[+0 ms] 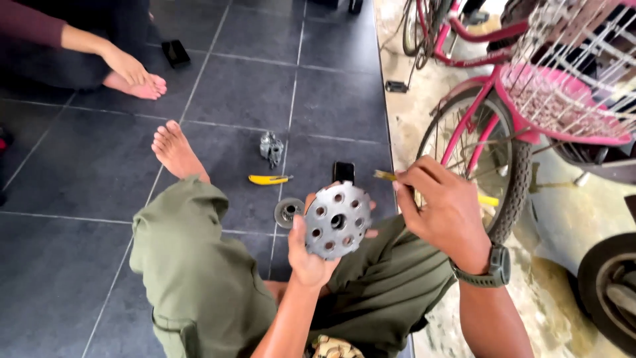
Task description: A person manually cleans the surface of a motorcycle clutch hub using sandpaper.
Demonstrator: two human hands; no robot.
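Left hand [306, 255] gripping perforated metal disc [338, 219] upright; right hand [445, 209] pinched around thin yellow-handled tool [385, 176] just beside it.

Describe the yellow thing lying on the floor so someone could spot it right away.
Start at the dark tiled floor ahead of the seated person's bare foot. Just beyond the perforated metal disc in the left hand lies a yellow utility knife, the only yellow thing among grey metal parts.

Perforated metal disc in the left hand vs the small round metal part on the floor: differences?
The perforated disc is larger; the small round part is clearly smaller. The disc is held upright by the left hand; the small part lies flat on the tile floor. The disc has a ring of holes and notched edge. Both are grey metal with a centre hole.
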